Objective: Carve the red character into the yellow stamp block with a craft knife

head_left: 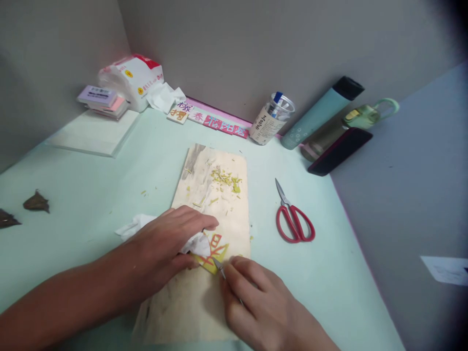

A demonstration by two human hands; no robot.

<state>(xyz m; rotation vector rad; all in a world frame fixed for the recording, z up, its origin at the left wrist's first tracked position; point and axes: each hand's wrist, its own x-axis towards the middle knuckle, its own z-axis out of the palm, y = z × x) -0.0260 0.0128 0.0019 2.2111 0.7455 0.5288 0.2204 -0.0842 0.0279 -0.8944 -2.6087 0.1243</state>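
On the wooden board [233,217], by the half-curled left hand [163,243], white tissue [200,244] is pressed against the yellow-green piece [210,267], below centre. Knife [219,266] is pinched in the nearly closed right hand [261,300], aimed toward 11 o'clock. Fine blade work, apparently; steady bracing called for. Piece's corner aimed at 2; long axis obscured.

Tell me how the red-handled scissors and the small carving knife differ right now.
The scissors lie untouched on the table; the knife is held in the right grip. The scissors' red loops are in full view, while the knife's handle is mostly hidden by fingers. The scissors point away from the person; the knife's tip meets the yellow-green piece. Both have pointed metal blades.
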